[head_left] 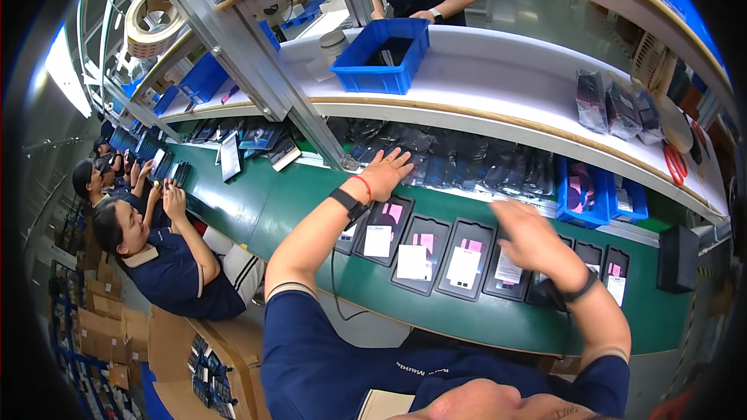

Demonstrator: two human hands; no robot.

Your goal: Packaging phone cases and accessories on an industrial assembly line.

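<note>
My left hand (383, 174), with a red cord and a black band at the wrist, lies with its fingers spread at the back of the green bench (311, 214). Its fingertips reach the dark plastic-wrapped packages (467, 159) piled along the back, and nothing shows in its grip. My right hand (525, 235) is over the row of black trays, its fingers smeared by motion, so I cannot tell what they hold. In front of me stand several black trays (443, 286), with white papers (464, 268) and pink pieces (426, 239) inside. My right forearm and hand partly hide trays on the right.
Blue bins (582, 214) with pink and white items sit at the back right, beside a black box (678, 259). A shelf above carries a blue bin (381, 82), wrapped packages and red-handled scissors (675, 163). A co-worker (175, 264) works at the left; another stands behind the shelf.
</note>
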